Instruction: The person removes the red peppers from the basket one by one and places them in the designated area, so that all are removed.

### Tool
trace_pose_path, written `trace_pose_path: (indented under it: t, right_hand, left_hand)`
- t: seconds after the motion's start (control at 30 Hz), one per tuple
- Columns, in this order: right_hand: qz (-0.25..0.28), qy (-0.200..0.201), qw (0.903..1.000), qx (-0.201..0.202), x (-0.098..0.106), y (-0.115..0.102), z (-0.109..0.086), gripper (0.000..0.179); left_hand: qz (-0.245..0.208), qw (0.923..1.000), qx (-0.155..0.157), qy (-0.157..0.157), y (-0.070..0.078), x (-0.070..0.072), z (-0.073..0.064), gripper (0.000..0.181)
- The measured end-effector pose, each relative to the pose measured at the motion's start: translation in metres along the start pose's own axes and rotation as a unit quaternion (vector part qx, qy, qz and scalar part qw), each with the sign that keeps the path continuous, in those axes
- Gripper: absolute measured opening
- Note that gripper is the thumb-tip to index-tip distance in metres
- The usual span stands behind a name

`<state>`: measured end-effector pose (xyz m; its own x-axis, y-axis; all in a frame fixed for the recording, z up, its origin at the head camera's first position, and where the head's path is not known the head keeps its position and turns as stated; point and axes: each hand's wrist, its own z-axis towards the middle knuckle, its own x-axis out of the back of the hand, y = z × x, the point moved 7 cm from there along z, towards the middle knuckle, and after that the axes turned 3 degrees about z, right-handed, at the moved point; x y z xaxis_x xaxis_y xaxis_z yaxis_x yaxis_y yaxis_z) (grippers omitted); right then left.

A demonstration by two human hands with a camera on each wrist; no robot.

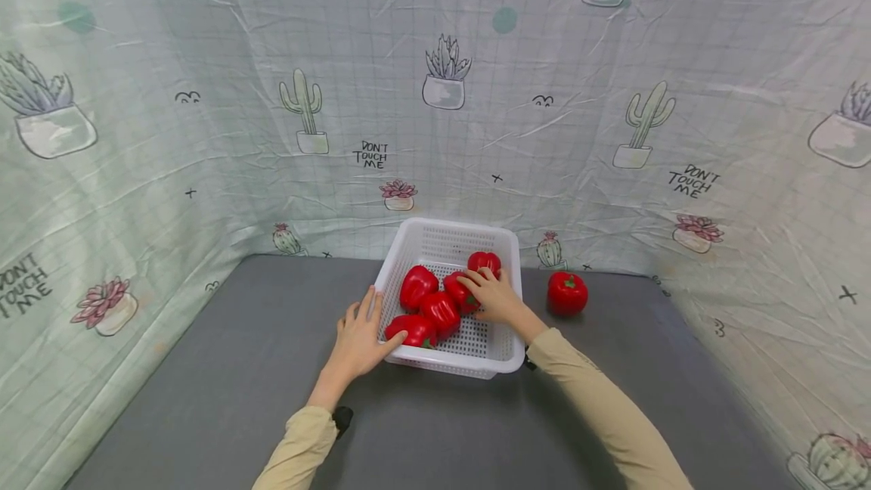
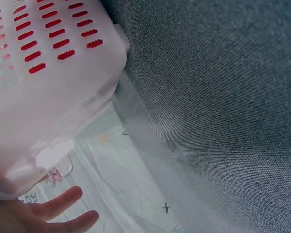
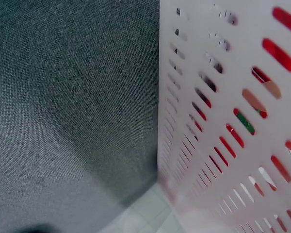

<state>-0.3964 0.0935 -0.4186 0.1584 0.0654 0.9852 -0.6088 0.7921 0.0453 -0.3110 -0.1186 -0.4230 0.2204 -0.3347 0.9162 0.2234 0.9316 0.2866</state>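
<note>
A white perforated plastic basket (image 1: 503, 365) holds several red bell peppers. My left hand (image 1: 357, 342) rests at its front-left corner, fingers extended along the outside and thumb reaching over the rim. In the left wrist view two of its fingers (image 2: 63, 203) stick out past the basket wall (image 2: 39, 107). Inside the basket, my right hand (image 1: 495, 299) grips a red bell pepper (image 1: 454, 286) from above, its fingers partly covering it. Another bell pepper (image 1: 485, 262) lies just behind that hand. More peppers (image 1: 418, 287) lie at the basket's left side. The right hand is hidden behind the perforated wall (image 3: 223, 121) in the right wrist view.
One more red bell pepper (image 1: 568, 294) stands on the grey tabletop (image 1: 224, 369), to the right of the basket. A hanging cloth (image 1: 381, 112) printed with cacti encloses the table at the back and both sides.
</note>
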Motion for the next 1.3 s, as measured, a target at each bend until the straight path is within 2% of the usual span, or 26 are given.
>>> trace_pose_path:
  t: [0.17,0.43,0.6,0.93,1.3]
  right_hand:
    - [0.014,-0.008,0.9998,-0.010,-0.002,0.001,0.000,0.084]
    - [-0.009,0.004,0.9999,-0.010,-0.002,0.001,0.002,0.081]
    - [-0.001,0.001,0.9998,-0.019,-0.002,0.000,0.001,0.079]
    - [-0.005,-0.037,0.9990,-0.026,-0.009,-0.001,0.000,0.086]
    - [-0.029,-0.060,0.9974,-0.028,-0.013,-0.001,-0.001,0.083]
  left_hand:
    - [-0.004,1.0000,-0.003,0.000,0.000,0.000,0.000,0.085]
    - [-0.005,0.9999,-0.007,0.008,0.000,0.001,-0.001,0.085]
    - [-0.008,0.9999,-0.009,0.012,-0.001,0.000,-0.002,0.085]
    - [-0.014,0.9998,-0.004,0.015,0.000,0.002,-0.003,0.084]
    - [-0.014,0.9999,0.001,0.004,-0.002,-0.001,-0.002,0.086]
